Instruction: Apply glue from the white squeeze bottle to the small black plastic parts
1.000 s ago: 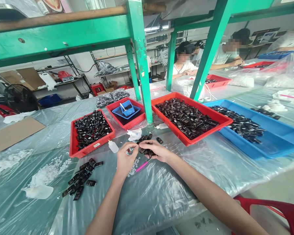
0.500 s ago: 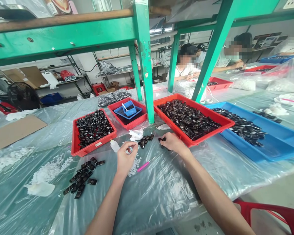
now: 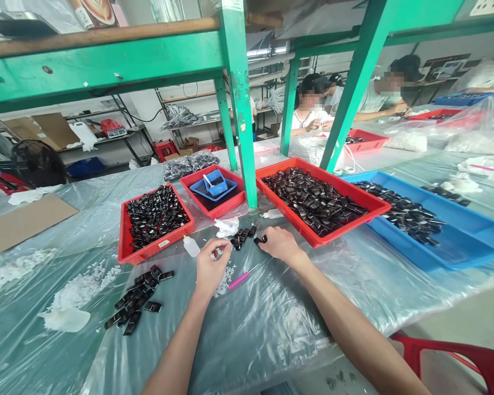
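Note:
My left hand (image 3: pixel 209 267) rests on the plastic-covered table with its fingertips pinched over small white bits (image 3: pixel 224 274); what it holds is too small to name. My right hand (image 3: pixel 279 243) lies just right of it, fingers closed on a small black part (image 3: pixel 260 240). A little heap of black parts (image 3: pixel 242 237) sits between the hands and the green post (image 3: pixel 242 109). A pink tool (image 3: pixel 239 280) lies on the table below my hands. A small white squeeze bottle (image 3: pixel 190 246) lies to the left.
Red trays of black parts stand left (image 3: pixel 125 247) and right (image 3: pixel 346 227); a smaller red tray (image 3: pixel 226 206) holds a blue scoop. A blue tray (image 3: pixel 469 247) lies far right. Loose black parts (image 3: pixel 135 302) and white scraps (image 3: pixel 78 291) lie at left. Other people work behind. A red chair (image 3: pixel 469 356) is below right.
My right hand left my left hand, reached right toward the big red tray, then came back a little leftward with a black part. My left hand stayed put.

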`<state>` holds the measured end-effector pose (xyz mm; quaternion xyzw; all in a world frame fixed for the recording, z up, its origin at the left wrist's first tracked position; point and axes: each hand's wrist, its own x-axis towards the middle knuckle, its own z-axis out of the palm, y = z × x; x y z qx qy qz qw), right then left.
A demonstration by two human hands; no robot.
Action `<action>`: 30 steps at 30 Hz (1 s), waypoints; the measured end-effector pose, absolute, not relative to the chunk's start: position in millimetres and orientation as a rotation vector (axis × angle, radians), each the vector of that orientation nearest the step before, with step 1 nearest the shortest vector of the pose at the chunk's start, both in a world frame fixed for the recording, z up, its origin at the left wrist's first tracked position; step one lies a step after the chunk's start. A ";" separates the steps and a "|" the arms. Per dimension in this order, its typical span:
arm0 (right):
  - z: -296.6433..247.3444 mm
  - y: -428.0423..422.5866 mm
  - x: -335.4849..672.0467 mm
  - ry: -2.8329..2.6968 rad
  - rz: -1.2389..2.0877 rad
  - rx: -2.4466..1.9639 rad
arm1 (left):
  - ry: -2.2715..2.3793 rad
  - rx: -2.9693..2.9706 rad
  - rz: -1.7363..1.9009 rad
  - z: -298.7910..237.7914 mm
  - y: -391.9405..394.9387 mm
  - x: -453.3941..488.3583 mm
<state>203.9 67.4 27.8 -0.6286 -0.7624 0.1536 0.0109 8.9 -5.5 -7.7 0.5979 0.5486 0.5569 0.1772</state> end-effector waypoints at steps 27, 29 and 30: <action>8.7 55.0 192.9 -2.357 0.657 -1.050 | 1.535 1.712 1.398 -8.3 -1.8 1.9; 8.8 54.9 192.9 -2.352 0.658 -1.050 | 1.539 1.722 1.391 -8.6 -1.8 1.2; 8.9 54.8 192.9 -2.350 0.657 -1.050 | 1.540 1.731 1.389 -8.7 -1.8 0.9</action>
